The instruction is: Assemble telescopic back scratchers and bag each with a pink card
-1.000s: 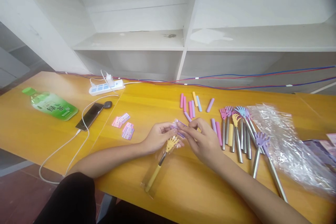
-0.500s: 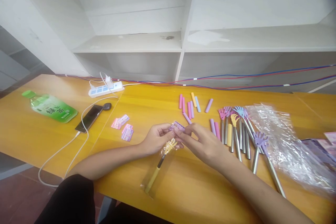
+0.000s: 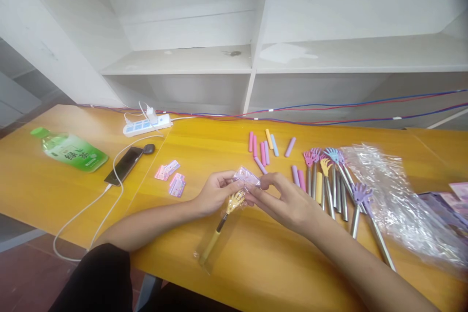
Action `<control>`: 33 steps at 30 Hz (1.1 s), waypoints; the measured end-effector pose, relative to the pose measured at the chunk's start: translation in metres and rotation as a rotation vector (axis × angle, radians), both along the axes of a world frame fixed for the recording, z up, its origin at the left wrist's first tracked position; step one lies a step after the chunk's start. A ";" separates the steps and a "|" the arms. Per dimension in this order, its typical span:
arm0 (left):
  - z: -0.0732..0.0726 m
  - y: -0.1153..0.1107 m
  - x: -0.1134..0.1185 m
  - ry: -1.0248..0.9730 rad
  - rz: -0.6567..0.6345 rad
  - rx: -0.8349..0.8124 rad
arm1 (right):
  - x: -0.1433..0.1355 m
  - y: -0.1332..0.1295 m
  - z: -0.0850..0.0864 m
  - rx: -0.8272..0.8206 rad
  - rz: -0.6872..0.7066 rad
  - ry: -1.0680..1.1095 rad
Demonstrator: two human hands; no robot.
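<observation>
My left hand (image 3: 219, 192) and my right hand (image 3: 283, 197) meet over the table, both closed on the top end of a clear plastic bag (image 3: 204, 253). At that end a purple and pink card (image 3: 246, 175) shows between my fingers. Inside the bag lies a yellow hand-shaped scratcher (image 3: 235, 201) with a dark metal rod and a yellow grip, slanting down to the left. Several foam grips (image 3: 264, 153) in pink, purple, yellow and blue lie beyond my hands. To the right rest several scratchers (image 3: 326, 168) with metal handles. Small cards (image 3: 177, 184) lie left of my hands.
Clear plastic bags (image 3: 395, 195) are heaped at the right. On the left are a green bottle (image 3: 71, 148), a phone (image 3: 124, 165) with a white cable, and a power strip (image 3: 146, 124). White shelves (image 3: 179, 61) stand behind the wooden table (image 3: 263, 263).
The card at the top of the bag now shows more fully between my fingers. The bagged scratcher has shifted slightly up and left, and my right hand has moved slightly.
</observation>
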State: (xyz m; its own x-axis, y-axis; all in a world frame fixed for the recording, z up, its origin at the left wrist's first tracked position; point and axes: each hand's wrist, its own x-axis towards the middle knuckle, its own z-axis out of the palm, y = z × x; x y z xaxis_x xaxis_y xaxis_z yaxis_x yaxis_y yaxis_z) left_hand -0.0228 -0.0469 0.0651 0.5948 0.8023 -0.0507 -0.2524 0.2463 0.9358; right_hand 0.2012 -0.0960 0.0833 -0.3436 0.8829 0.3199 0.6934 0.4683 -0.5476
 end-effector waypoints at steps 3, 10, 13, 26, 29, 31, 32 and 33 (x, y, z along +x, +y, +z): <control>-0.002 0.001 0.000 0.002 0.000 0.001 | 0.002 0.000 0.005 -0.034 0.024 -0.005; -0.002 0.002 0.001 -0.025 0.006 -0.070 | 0.010 0.001 0.010 0.011 0.141 -0.064; 0.002 0.001 0.002 -0.041 -0.008 -0.152 | 0.014 0.001 0.011 0.053 0.182 -0.096; 0.014 0.001 0.001 -0.062 -0.077 -0.269 | 0.010 -0.003 0.035 -0.293 0.040 -0.046; 0.015 0.000 0.000 -0.045 -0.084 -0.240 | 0.010 -0.003 0.034 -0.316 0.044 -0.051; 0.016 -0.002 0.000 -0.010 -0.086 -0.201 | 0.009 -0.002 0.031 -0.319 0.070 -0.042; 0.016 -0.003 0.001 0.012 -0.090 -0.177 | 0.009 -0.001 0.029 -0.319 0.089 -0.037; 0.016 -0.004 0.001 0.033 -0.097 -0.156 | 0.008 -0.001 0.026 -0.318 0.108 -0.034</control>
